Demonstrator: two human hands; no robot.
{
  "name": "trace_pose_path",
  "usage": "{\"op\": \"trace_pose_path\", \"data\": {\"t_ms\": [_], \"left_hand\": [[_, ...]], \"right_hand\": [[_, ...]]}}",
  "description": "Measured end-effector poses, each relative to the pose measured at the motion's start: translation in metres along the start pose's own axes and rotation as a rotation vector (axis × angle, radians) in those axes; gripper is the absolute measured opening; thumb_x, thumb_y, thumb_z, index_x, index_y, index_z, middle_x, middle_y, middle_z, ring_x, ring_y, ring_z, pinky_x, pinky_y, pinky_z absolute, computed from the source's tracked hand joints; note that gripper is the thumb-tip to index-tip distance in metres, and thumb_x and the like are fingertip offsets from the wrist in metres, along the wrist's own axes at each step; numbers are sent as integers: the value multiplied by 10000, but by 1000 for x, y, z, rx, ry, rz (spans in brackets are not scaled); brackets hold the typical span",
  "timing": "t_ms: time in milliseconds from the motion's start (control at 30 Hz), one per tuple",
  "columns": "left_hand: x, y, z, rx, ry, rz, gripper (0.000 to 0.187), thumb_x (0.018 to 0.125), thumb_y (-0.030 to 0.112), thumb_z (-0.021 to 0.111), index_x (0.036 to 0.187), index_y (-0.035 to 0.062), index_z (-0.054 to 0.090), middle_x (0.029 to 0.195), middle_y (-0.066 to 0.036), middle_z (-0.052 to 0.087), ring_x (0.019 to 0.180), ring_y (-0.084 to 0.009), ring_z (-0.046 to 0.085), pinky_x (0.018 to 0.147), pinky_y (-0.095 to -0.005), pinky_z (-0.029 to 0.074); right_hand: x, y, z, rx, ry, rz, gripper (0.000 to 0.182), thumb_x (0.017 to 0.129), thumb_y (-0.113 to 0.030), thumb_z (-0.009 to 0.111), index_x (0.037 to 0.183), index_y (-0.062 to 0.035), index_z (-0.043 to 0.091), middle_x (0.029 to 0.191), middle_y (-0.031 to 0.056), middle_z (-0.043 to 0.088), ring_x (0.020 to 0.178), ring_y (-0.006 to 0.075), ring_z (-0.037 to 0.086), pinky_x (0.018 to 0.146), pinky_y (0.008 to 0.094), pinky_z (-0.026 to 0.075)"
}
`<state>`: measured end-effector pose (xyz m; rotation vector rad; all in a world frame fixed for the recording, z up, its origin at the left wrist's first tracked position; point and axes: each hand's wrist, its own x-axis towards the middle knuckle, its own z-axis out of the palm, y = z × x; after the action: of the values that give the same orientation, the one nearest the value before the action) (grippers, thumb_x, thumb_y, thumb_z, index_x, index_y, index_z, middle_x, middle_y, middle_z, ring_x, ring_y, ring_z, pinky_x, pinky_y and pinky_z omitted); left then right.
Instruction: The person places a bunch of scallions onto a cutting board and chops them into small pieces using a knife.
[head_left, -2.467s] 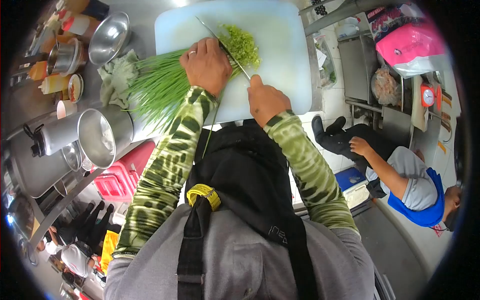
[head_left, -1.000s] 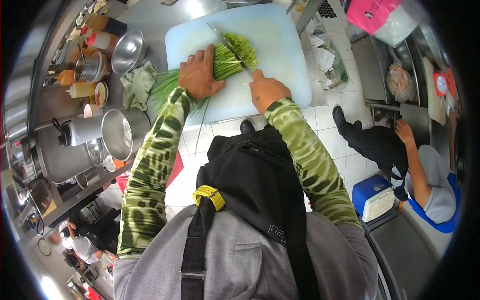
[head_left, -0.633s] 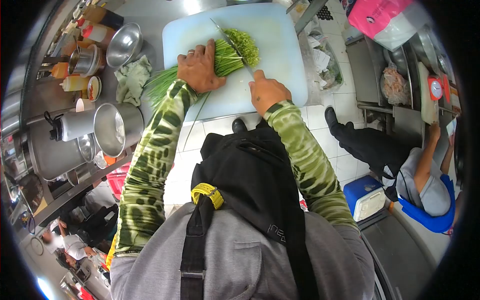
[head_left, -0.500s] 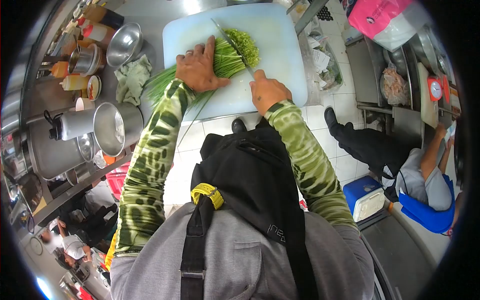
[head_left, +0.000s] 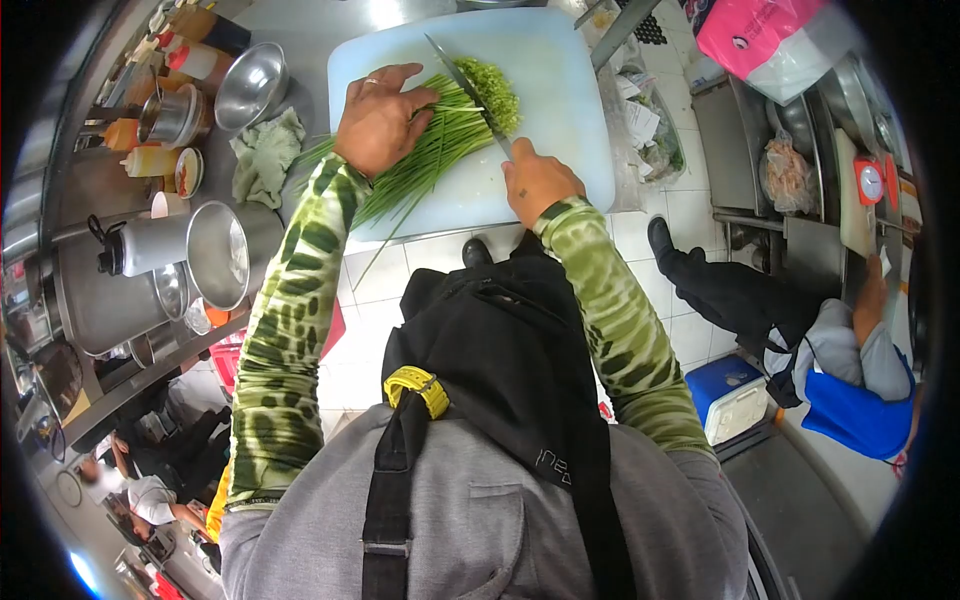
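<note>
Long green stalks (head_left: pixel 432 158) lie across the white cutting board (head_left: pixel 560 70), their left ends past its edge. My left hand (head_left: pixel 382 122) rests on the upper left side of the stalks, its fingers bent and apart. My right hand (head_left: pixel 540 180) is wrapped round the handle of a knife (head_left: pixel 468 88). The blade points up and left, lying between the stalks and a heap of chopped green pieces (head_left: pixel 490 88). Below the bundle, a few loose stalks hang over the board's near edge.
Left of the board are a crumpled cloth (head_left: pixel 267 155), a metal bowl (head_left: pixel 250 88), a large pot (head_left: pixel 218 255) and sauce bottles (head_left: pixel 200 60). A co-worker (head_left: pixel 840 345) stands at the right, near a red scale (head_left: pixel 868 181). Other people are at lower left.
My left hand has shifted left and up off the middle of the stalks, and its fingers have bent. The knife has hardly moved. At the right, the co-worker's arm has changed position.
</note>
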<state>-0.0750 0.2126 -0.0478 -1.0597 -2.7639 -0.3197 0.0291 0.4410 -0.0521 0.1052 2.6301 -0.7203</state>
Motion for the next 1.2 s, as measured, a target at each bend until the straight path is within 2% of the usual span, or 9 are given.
{"op": "trace_pose_path", "data": {"t_ms": [267, 567, 667, 767, 867, 900, 1000, 1100, 1200], "left_hand": [[4, 4, 2, 4, 19, -29, 133, 875, 198, 712, 997, 168, 755, 1319, -94, 632, 1228, -341, 583, 1000, -507, 420], [-1, 5, -4, 46, -26, -79, 171, 859, 184, 698, 1021, 138, 730, 1220, -113, 673, 1146, -340, 624, 937, -516, 458], [8, 15, -10, -242, 65, -229, 200, 873, 188, 674, 1048, 90, 682, 1115, -124, 690, 1120, -336, 626, 951, -544, 450], [15, 32, 18, -184, 258, -348, 190, 894, 176, 637, 1039, 54, 635, 1023, -130, 688, 1042, -344, 642, 942, -547, 455], [25, 42, 56, 149, 505, -322, 144, 911, 161, 608, 1006, 54, 621, 994, -122, 680, 973, -349, 650, 911, -532, 468], [25, 40, 63, 170, 530, -311, 127, 955, 143, 575, 1058, 80, 614, 1059, -154, 688, 849, -381, 680, 754, -481, 540], [20, 37, 80, 28, 363, -424, 102, 951, 146, 581, 1018, 71, 601, 995, -166, 667, 796, -378, 659, 702, -503, 524], [24, 37, 88, 52, 440, -426, 78, 917, 132, 603, 947, 62, 588, 875, -143, 622, 720, -374, 644, 707, -505, 504], [25, 39, 88, -9, 536, -453, 89, 911, 141, 617, 948, 63, 593, 856, -134, 606, 714, -368, 636, 646, -499, 494]], "right_hand": [[3, 5, 6, 53, 43, -8, 254, 1031, -271, 522, 1077, -22, 506, 888, 275, 701, 895, 488, 670, 829, 574, 506], [3, 6, 6, 38, 46, -20, 255, 1030, -267, 532, 1080, -18, 505, 881, 268, 702, 891, 478, 674, 823, 569, 507], [3, 5, 3, 41, 26, -25, 256, 1032, -269, 526, 1084, -19, 503, 881, 269, 702, 889, 479, 673, 823, 568, 507], [2, 4, 6, 48, 46, -28, 264, 1032, -279, 524, 1081, -21, 500, 881, 268, 702, 891, 484, 670, 824, 571, 506], [2, -1, 0, 2, -8, 9, 251, 1033, -271, 488, 1117, -35, 510, 952, 252, 713, 945, 461, 684, 857, 559, 522], [3, 0, 0, -5, -7, 8, 248, 1032, -270, 490, 1114, -37, 508, 949, 251, 713, 942, 462, 683, 854, 560, 521], [4, 1, 3, -10, -4, 8, 241, 1030, -270, 496, 1108, -41, 503, 939, 248, 714, 934, 466, 682, 844, 565, 519], [3, 2, 1, -4, 6, 1, 238, 1028, -272, 505, 1103, -46, 499, 923, 244, 716, 926, 468, 683, 831, 569, 520], [6, 2, 1, -11, 11, -9, 237, 1028, -273, 512, 1099, -48, 499, 907, 243, 716, 912, 469, 686, 818, 572, 523]]}}
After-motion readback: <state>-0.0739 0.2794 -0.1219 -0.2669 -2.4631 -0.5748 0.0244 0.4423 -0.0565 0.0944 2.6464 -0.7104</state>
